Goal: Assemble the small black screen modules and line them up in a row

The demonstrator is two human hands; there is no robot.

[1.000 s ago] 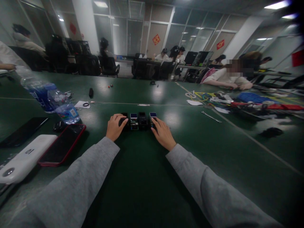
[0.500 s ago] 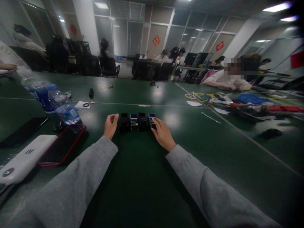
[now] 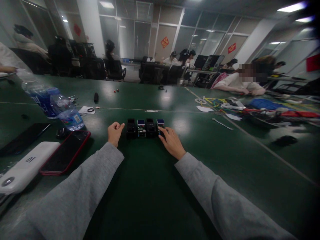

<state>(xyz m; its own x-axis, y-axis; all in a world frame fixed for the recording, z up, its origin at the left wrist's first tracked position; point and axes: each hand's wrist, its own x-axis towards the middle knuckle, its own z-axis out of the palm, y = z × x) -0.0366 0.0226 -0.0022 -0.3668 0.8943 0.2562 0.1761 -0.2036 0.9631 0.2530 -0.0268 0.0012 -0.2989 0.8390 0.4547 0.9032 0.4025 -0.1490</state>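
Four small devices stand in a row on the green table: a black box-shaped module, a bare circuit board with a small screen, a second black module, and another board with a screen at the right end. Just left of the row is my left hand, its fingers curled in and its thumb beside the first black module, apart from it. My right hand has its fingers stretched out, with the fingertips against the right-end board and covering its lower part.
On the left are water bottles, a red-edged phone, a white power bank and a dark flat device. Rightward lie a wrench and a heap of cables. A person leans on the table's far right.
My left hand has shifted slightly left and down, its fingers curling in more. My right fingertips have slid a little lower on the right-end board, uncovering more of it.
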